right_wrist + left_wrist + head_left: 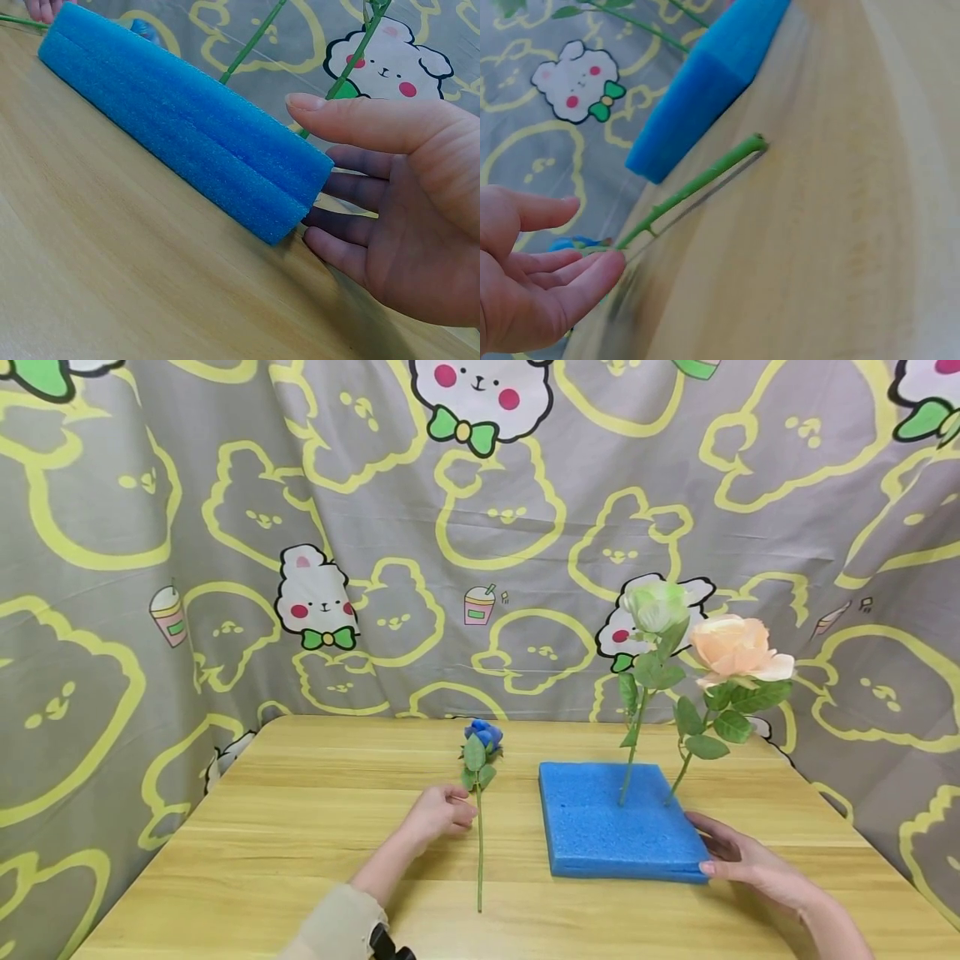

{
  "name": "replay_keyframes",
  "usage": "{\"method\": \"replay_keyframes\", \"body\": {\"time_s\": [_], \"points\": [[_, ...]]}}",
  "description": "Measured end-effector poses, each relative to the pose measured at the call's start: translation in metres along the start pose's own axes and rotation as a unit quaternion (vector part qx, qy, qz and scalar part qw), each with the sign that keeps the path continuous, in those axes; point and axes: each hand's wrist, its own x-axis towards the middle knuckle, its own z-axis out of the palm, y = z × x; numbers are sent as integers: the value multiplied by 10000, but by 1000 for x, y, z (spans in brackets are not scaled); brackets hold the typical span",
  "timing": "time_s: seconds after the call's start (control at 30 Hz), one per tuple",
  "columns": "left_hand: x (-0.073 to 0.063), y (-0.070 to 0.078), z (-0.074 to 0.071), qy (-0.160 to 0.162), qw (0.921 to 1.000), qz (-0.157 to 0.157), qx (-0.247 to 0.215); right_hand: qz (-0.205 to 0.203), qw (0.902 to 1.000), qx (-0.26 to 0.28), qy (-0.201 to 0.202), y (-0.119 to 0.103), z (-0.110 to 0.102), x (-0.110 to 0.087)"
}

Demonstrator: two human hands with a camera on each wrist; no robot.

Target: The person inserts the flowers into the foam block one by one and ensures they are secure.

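A blue rose [483,735] with a green stem [697,184] lies on the table, its bloom pointing to the back. My left hand [442,811] is just left of the stem, thumb and fingers apart; its fingertips [611,262] are at the stem, and whether they touch it I cannot tell. To the right lies a blue foam block [622,843]. A white-green rose [654,607] and a peach rose [738,647] stand upright in it. My right hand [746,860] rests at the block's right edge, thumb by the front corner, fingers extended along the side.
The wooden table [300,827] carries all of these. Behind and beside it hangs a grey patterned curtain [375,510]. The two standing roses lean slightly right and rise well above the block.
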Motion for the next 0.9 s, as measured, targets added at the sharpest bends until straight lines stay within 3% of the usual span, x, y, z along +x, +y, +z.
{"method": "replay_keyframes", "body": {"time_s": [0.43, 0.67, 0.9], "points": [[6, -4, 14, 395, 9980, -150, 459, -17, 10000, 16, -77, -1, 0, -1], [14, -2, 26, 840, 9897, -507, 1041, -90, 9999, 32, -48, -2, 0, -1], [15, -3, 31, 961, 9868, -528, 1190, -145, 9998, 77, -60, -1, 0, -1]]}}
